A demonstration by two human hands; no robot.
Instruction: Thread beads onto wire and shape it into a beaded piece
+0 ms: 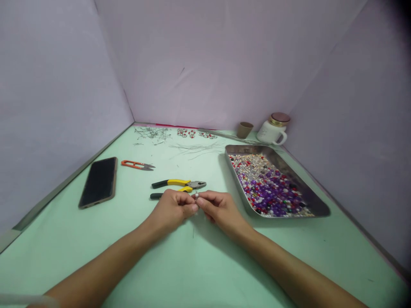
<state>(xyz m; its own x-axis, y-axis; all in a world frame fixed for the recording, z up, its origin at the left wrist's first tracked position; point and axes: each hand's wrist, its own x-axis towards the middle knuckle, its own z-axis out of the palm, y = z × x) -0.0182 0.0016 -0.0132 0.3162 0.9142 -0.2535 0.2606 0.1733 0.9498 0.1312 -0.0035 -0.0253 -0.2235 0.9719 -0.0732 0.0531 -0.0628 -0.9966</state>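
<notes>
My left hand (pixel 175 208) and my right hand (pixel 219 208) meet at the middle of the pale green table (pixel 205 256), fingers curled and pinched together. Between the fingertips sits a tiny pale bead on a thin metal pin (pixel 196 196); the pin runs down below the hands. Just beyond my knuckles lie yellow-handled pliers (pixel 180 185), partly hidden by my left hand. To the right of my right hand stands a metal tray (pixel 316 205) full of purple, red and white beads (pixel 269 188).
A black phone (pixel 98 181) lies at the left, orange thread snips (pixel 137 164) beside it. Loose metal pins (pixel 152 133), thin wires (pixel 195 149) and small beaded pieces (pixel 186 133) lie at the back. A brown cup (pixel 245 129) and a white lidded mug (pixel 273 129) stand in the back right corner.
</notes>
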